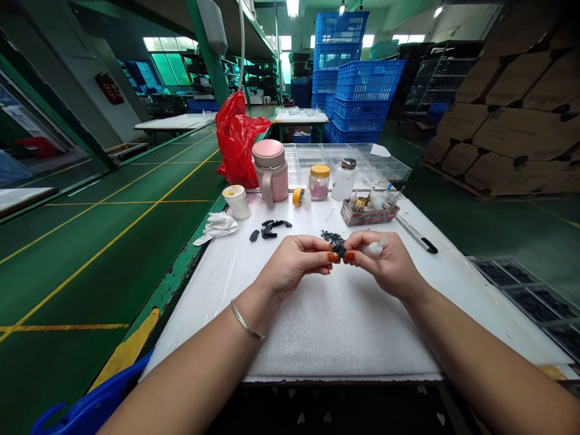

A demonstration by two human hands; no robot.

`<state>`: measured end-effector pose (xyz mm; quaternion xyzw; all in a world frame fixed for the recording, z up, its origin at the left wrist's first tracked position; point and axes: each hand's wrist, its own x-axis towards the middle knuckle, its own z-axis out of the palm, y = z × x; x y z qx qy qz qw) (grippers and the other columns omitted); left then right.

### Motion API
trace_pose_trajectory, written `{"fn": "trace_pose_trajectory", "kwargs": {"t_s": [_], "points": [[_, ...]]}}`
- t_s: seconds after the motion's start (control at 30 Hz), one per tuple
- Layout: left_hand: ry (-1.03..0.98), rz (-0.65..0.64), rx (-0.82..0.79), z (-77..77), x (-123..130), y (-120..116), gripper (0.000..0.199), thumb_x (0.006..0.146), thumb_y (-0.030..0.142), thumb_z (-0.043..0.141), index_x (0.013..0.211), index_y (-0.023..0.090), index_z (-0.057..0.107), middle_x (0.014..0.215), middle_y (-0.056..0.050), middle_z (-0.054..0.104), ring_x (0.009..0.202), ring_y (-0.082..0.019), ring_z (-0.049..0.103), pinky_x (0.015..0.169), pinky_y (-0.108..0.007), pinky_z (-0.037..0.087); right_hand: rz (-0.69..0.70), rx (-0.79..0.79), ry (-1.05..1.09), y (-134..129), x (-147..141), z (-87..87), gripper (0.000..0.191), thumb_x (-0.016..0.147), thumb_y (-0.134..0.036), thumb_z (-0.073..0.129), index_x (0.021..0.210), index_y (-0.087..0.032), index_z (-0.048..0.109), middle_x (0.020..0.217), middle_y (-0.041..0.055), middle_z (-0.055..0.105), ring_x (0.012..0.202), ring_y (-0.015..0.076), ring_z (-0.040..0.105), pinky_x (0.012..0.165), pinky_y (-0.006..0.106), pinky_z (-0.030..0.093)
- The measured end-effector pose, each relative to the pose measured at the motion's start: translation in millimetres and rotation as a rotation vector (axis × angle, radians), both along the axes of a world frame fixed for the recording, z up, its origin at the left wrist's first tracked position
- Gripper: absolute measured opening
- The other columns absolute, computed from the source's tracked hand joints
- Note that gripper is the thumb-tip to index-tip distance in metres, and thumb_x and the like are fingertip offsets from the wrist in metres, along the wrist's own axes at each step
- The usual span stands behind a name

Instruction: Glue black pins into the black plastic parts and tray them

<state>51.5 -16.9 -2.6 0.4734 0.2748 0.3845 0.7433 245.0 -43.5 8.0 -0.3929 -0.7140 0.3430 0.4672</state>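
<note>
Bare forearms (203, 357) nearest, angled in from about 7 and 5 o'clock over the white table (326, 338). All clock positions from the point where both hands meet.

Just past 3 o'clock, beside the table, compartment trays (521, 286) with dark pieces inside — finished or waiting, impossible to tell. Left hand (290, 263) at 9 o'clock, right hand (394, 263) between 3 and 4, both pinching one small black part (339, 250) at the centre, thumbs against fingers. Tucked in the right hand too, a white bottle (374, 249).

At 1 o'clock, a box (362, 217) of small bottles and fittings; between 2 and 3, a knife (414, 232), lying flat, out of both hands. Between 9 and 10, a loose group of larger dark parts (268, 232), touched by neither hand — done or left to do, unclear.

Smallest, just beyond the fingertips between 11 and 12, a scatter of bits (332, 236), probably unused. By all appearances, midway through a single piece: gripped but not set down, mostly covered by fingers, too hidden to judge as complete.
</note>
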Motion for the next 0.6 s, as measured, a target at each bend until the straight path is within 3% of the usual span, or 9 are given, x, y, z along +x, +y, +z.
{"fn": "trace_pose_trajectory", "kwargs": {"t_s": [0.27, 0.6], "points": [[-0.081, 0.013, -0.052, -0.9, 1.6, -1.1, 0.028, 0.059, 0.021, 0.091, 0.079, 0.009, 0.074, 0.073, -0.005, 0.068, 0.060, -0.009, 0.061, 0.054, -0.016, 0.047, -0.039, 0.229, -0.130, -3.5, 2.0, 0.7, 0.011, 0.084, -0.012, 0.064, 0.075, -0.017, 0.066, 0.069, -0.0020, 0.063, 0.065, 0.0104, 0.055, 0.063, 0.023, 0.042], [0.018, 0.052, -0.004, 4.0, -1.1, -1.6, 0.037, 0.055, 0.025, 0.094, 0.079, 0.007, 0.073, 0.071, -0.007, 0.068, 0.061, -0.012, 0.062, 0.055, -0.020, 0.049, -0.044, 0.164, -0.118, -3.7, 0.5, -5.1, 0.011, 0.088, -0.020, 0.064, 0.078, -0.017, 0.068, 0.070, -0.0003, 0.064, 0.065, 0.0123, 0.055, 0.061, 0.025, 0.041]]}}
